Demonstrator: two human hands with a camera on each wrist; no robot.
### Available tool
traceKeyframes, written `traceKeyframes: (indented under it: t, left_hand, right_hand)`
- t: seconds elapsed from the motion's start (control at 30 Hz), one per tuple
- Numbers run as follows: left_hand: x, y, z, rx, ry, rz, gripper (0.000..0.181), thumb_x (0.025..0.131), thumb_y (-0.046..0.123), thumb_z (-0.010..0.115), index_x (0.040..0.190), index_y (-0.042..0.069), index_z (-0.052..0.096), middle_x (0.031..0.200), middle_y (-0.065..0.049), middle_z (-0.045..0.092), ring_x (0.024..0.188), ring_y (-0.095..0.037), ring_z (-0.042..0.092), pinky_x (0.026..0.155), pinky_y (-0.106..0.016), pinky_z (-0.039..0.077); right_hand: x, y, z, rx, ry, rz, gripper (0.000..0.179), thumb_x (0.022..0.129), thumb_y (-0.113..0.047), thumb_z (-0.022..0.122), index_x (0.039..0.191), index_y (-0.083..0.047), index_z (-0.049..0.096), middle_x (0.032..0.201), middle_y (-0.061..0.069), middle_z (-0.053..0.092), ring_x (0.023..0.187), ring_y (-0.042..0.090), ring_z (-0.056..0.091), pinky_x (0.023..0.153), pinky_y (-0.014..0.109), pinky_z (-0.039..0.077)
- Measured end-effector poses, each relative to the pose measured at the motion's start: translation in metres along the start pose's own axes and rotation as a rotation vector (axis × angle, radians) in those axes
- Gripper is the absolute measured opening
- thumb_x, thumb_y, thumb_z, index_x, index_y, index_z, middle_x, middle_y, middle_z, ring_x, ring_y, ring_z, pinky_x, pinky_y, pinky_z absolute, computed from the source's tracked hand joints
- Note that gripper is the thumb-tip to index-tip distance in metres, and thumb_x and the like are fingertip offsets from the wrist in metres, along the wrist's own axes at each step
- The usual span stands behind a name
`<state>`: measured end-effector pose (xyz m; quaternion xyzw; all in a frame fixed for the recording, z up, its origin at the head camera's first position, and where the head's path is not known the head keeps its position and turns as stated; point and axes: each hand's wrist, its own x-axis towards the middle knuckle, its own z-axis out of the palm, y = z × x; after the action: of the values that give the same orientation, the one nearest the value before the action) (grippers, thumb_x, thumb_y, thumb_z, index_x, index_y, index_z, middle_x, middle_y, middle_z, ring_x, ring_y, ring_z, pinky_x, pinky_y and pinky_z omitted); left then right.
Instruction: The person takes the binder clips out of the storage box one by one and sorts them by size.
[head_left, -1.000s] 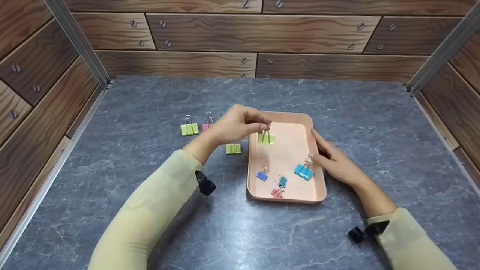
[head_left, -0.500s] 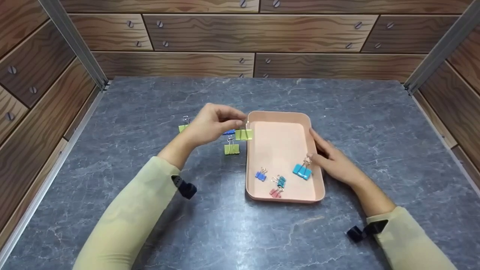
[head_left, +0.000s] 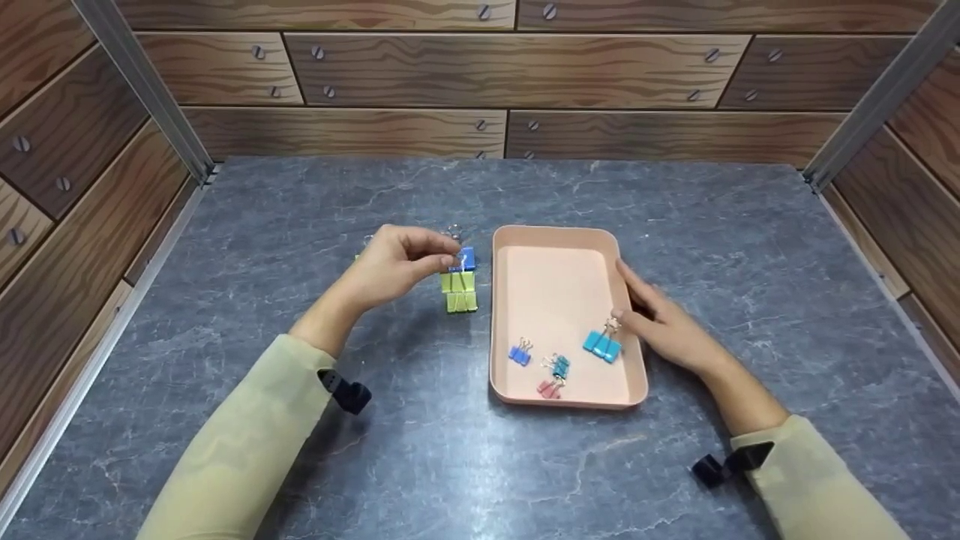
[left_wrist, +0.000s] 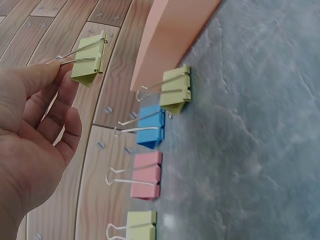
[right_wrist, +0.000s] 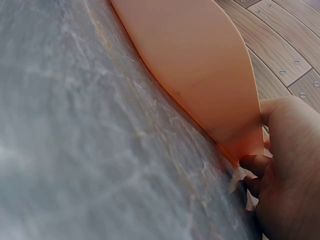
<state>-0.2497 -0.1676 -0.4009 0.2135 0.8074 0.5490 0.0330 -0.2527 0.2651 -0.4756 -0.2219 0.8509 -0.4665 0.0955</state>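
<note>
Pinching one yellow-green binder clip (left_wrist: 89, 54) aloft with our left hand (head_left: 390, 264) at ten o'clock of the peach tray (head_left: 559, 281), right hand (head_left: 671, 324) gripping its three-o'clock side, we list four ranked clips (left_wrist: 147, 174) outside, apparently done, four scattered clips (head_left: 602, 346) inside toward six, apparently remaining.

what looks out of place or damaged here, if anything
Nothing visible looks spilled or damaged. The one untidy spot is in the near end of the peach tray, where the small teal clip and small pink clip lie crowded together at different angles.
</note>
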Motion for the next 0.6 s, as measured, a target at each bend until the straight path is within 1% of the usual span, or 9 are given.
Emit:
traceKeyframes:
  t: [0.1,0.27,0.33,0.47,0.53,0.6]
  left_hand:
    - [-0.003,-0.004,-0.001,0.006,0.005,-0.015,0.021,0.103,0.004,0.069,0.121,0.0,0.078,0.113,-0.009,0.079,0.098,-0.023,0.075,0.087,-0.038,0.062]
    - [-0.008,-0.013,-0.004,0.002,0.007,-0.035,0.021,0.103,0.003,0.069,0.121,-0.002,0.077,0.111,-0.01,0.079,0.096,-0.018,0.075,0.088,-0.044,0.062]
    - [-0.01,-0.017,-0.005,0.003,0.012,-0.034,0.02,0.102,0.002,0.069,0.12,-0.003,0.077,0.11,-0.011,0.079,0.096,-0.017,0.075,0.087,-0.042,0.062]
    - [-0.014,-0.023,-0.008,0.004,0.028,-0.023,0.019,0.101,0.001,0.07,0.118,-0.003,0.078,0.109,-0.011,0.079,0.094,-0.016,0.074,0.085,-0.04,0.062]
    - [-0.015,-0.026,-0.009,0.001,0.034,-0.022,0.019,0.101,0.001,0.071,0.118,-0.004,0.078,0.11,-0.012,0.079,0.094,-0.015,0.073,0.085,-0.039,0.062]
    - [-0.016,-0.029,-0.01,-0.011,0.042,-0.03,0.02,0.1,0.0,0.071,0.118,-0.005,0.077,0.112,-0.013,0.078,0.094,-0.016,0.073,0.086,-0.04,0.062]
  right_hand:
    - [0.0,0.0,0.001,0.01,-0.003,-0.006,0.074,0.11,-0.024,0.061,0.171,-0.019,0.019,0.172,0.02,0.024,0.157,0.037,0.023,0.126,0.057,0.017]
    - [0.0,-0.001,0.002,0.01,-0.002,-0.012,0.074,0.109,-0.022,0.061,0.171,-0.018,0.02,0.172,0.021,0.025,0.157,0.038,0.024,0.126,0.057,0.019]
    - [0.0,-0.001,0.002,0.005,-0.001,-0.009,0.074,0.109,-0.023,0.062,0.171,-0.019,0.021,0.171,0.021,0.026,0.157,0.038,0.025,0.126,0.055,0.019]
    - [0.0,-0.001,0.002,0.005,0.0,0.004,0.074,0.109,-0.023,0.062,0.171,-0.021,0.021,0.17,0.02,0.03,0.156,0.035,0.028,0.126,0.043,0.022]
    - [0.0,-0.001,0.001,0.008,0.001,0.009,0.074,0.109,-0.023,0.062,0.171,-0.021,0.021,0.169,0.02,0.032,0.155,0.034,0.029,0.126,0.043,0.022]
    - [-0.001,-0.001,0.001,0.01,0.002,0.01,0.075,0.109,-0.023,0.062,0.171,-0.021,0.021,0.169,0.021,0.032,0.155,0.035,0.029,0.126,0.048,0.021]
